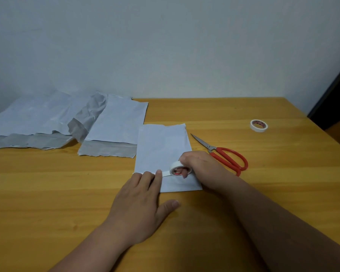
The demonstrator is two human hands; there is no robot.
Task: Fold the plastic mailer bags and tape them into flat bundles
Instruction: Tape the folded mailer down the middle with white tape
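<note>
A folded white mailer bag (162, 146) lies flat in the middle of the wooden table (47, 183). My right hand (202, 167) grips a small white tape roll (180, 169) standing on edge on the bag, one finger through its core. A short strip of tape runs left from the roll. My left hand (141, 201) lies flat, its straight fingertips pressing the strip's free end down at the bag's left edge. Unfolded white and grey mailer bags (114, 122) lie spread at the back left.
Red-handled scissors (228, 156) lie just right of the folded bag, blades pointing away and to the left. A second white tape roll (258, 125) sits flat at the back right. The table's right edge runs beside a dark doorway. A wall stands behind.
</note>
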